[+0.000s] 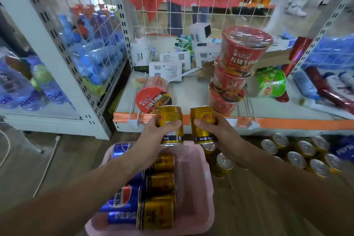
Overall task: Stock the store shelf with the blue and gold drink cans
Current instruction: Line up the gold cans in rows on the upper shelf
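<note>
1. Left hand (pixel 154 132) and right hand (pixel 220 130): both arms stretched forward, side by side at centre.
2. Left fingers wrap the first gold can (pixel 169 113). Right hand grips the second gold can (pixel 201 115). Both cans are upright, just apart.
3. Pink basket (pixel 187 188) at 6 o'clock holds blue cans (pixel 122 199) and lying gold cans (pixel 161 182).
4. Shelf edge (pixel 287 122) at 12 o'clock; standing gold cans (pixel 296 159) at 4 o'clock.
</note>
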Tool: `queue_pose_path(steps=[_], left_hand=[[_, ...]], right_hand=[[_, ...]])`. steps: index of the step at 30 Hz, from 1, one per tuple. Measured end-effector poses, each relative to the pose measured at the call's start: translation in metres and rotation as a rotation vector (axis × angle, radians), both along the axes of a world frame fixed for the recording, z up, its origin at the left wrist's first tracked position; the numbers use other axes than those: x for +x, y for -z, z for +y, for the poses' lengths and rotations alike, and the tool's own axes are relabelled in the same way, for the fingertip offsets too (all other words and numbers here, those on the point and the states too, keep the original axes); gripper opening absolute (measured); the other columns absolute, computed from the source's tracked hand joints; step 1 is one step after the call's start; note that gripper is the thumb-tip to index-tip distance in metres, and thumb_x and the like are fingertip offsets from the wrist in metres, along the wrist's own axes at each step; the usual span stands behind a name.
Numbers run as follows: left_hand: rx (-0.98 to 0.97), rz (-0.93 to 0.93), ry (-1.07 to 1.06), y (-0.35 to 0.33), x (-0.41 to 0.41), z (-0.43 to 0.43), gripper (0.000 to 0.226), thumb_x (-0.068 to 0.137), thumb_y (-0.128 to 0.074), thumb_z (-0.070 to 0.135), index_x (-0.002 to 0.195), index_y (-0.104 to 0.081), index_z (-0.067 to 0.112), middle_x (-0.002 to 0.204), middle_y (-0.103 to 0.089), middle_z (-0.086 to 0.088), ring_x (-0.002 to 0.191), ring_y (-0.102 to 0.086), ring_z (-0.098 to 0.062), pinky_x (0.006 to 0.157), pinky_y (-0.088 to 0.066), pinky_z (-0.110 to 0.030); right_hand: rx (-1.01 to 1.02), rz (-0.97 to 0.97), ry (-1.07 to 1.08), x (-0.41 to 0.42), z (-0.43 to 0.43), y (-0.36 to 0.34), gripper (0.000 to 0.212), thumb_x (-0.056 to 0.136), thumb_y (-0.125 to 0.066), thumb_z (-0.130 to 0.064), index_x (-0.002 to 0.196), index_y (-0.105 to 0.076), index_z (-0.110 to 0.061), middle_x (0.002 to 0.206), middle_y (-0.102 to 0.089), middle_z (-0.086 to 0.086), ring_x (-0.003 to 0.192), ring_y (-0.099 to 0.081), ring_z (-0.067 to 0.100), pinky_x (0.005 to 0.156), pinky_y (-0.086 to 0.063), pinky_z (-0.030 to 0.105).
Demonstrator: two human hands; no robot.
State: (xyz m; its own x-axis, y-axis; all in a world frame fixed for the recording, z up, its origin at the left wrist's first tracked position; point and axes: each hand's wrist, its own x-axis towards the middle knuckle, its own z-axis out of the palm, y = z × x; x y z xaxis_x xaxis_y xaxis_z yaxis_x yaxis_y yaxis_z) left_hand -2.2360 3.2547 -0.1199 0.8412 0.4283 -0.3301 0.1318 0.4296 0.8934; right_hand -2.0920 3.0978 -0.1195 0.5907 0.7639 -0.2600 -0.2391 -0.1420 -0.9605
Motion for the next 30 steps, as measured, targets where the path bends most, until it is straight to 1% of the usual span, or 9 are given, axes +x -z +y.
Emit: queue_pose_path(steps=[4,10,14,17,19,22,24,27,30], left_hand=[[0.076,-0.007,-0.034,-0.025,0.009,-0.004,0.064,0.067,-0.090,0.038,0.123,-0.062,0.026,0.117,-0.073,-0.006,0.111,-0.069,-0.030,0.102,-0.049,-0.058],[0.097,0.102,-0.099,-0.098,0.001,-0.031,0.084,0.048,-0.092,0.058,0.122,-0.062,0.032,0.116,-0.073,-0.002,0.108,-0.070,-0.028,0.094,-0.054,-0.060],[0.131,0.136,-0.096,-0.179,-0.008,-0.055,0.073,0.051,-0.088,0.062,0.115,-0.064,0.036,0.111,-0.074,0.004,0.106,-0.070,-0.023,0.096,-0.053,-0.057],[0.133,0.126,-0.055,-0.266,-0.003,-0.073,0.070,0.056,-0.089,0.061,0.116,-0.065,0.033,0.114,-0.073,-0.004,0.108,-0.070,-0.030,0.096,-0.053,-0.059],[0.143,0.091,-0.033,-0.334,0.003,-0.088,0.052,0.066,-0.087,0.050,0.111,-0.068,0.031,0.111,-0.074,-0.007,0.106,-0.071,-0.031,0.094,-0.054,-0.058],[0.182,0.052,-0.022,-0.437,0.016,-0.112,0.049,0.075,-0.086,0.041,0.116,-0.066,0.023,0.113,-0.073,-0.007,0.107,-0.071,-0.027,0.091,-0.057,-0.047],[0.200,0.045,-0.022,-0.497,0.025,-0.129,0.057,0.071,-0.086,0.047,0.118,-0.065,0.023,0.113,-0.074,-0.004,0.106,-0.071,-0.024,0.089,-0.058,-0.041],[0.177,0.036,-0.006,-0.572,0.038,-0.153,0.061,0.070,-0.082,0.050,0.123,-0.063,0.025,0.116,-0.073,-0.004,0.110,-0.070,-0.025,0.096,-0.056,-0.051],[0.217,0.016,0.022,-0.631,0.052,-0.176,0.057,0.075,-0.080,0.050,0.124,-0.062,0.028,0.117,-0.072,-0.001,0.110,-0.069,-0.022,0.097,-0.055,-0.050]], right_hand=[[-0.035,-0.079,0.019,0.000,-0.005,-0.027,0.049,0.073,-0.085,-0.038,0.114,-0.063,-0.022,0.108,-0.074,0.010,0.099,-0.072,0.028,0.088,-0.059,0.047],[-0.110,-0.030,0.085,-0.014,-0.035,-0.100,0.059,0.073,-0.085,-0.040,0.122,-0.060,-0.020,0.107,-0.074,0.009,0.095,-0.073,0.026,0.082,-0.060,0.038],[-0.127,0.003,0.190,-0.026,-0.056,-0.178,0.057,0.069,-0.088,-0.041,0.117,-0.064,-0.021,0.106,-0.075,0.004,0.095,-0.073,0.022,0.083,-0.060,0.039],[-0.138,0.033,0.256,-0.027,-0.074,-0.266,0.053,0.063,-0.083,-0.046,0.109,-0.064,-0.029,0.102,-0.076,-0.003,0.095,-0.073,0.018,0.086,-0.058,0.038],[-0.141,0.052,0.269,-0.027,-0.087,-0.328,0.060,0.060,-0.089,-0.048,0.110,-0.064,-0.030,0.103,-0.076,-0.001,0.096,-0.073,0.022,0.088,-0.058,0.045],[-0.156,0.027,0.264,-0.021,-0.106,-0.426,0.069,0.057,-0.091,-0.051,0.115,-0.062,-0.027,0.105,-0.074,0.003,0.095,-0.073,0.024,0.087,-0.059,0.049],[-0.146,0.000,0.277,-0.015,-0.120,-0.488,0.063,0.060,-0.088,-0.046,0.113,-0.062,-0.027,0.104,-0.074,0.003,0.093,-0.073,0.022,0.083,-0.060,0.042],[-0.115,-0.027,0.263,-0.003,-0.146,-0.571,0.060,0.066,-0.086,-0.043,0.117,-0.061,-0.025,0.103,-0.074,0.001,0.091,-0.073,0.016,0.070,-0.057,0.024],[-0.106,-0.052,0.270,0.012,-0.171,-0.636,0.058,0.067,-0.081,-0.045,0.119,-0.059,-0.031,0.104,-0.073,-0.003,0.088,-0.072,0.010,0.067,-0.055,0.019]])
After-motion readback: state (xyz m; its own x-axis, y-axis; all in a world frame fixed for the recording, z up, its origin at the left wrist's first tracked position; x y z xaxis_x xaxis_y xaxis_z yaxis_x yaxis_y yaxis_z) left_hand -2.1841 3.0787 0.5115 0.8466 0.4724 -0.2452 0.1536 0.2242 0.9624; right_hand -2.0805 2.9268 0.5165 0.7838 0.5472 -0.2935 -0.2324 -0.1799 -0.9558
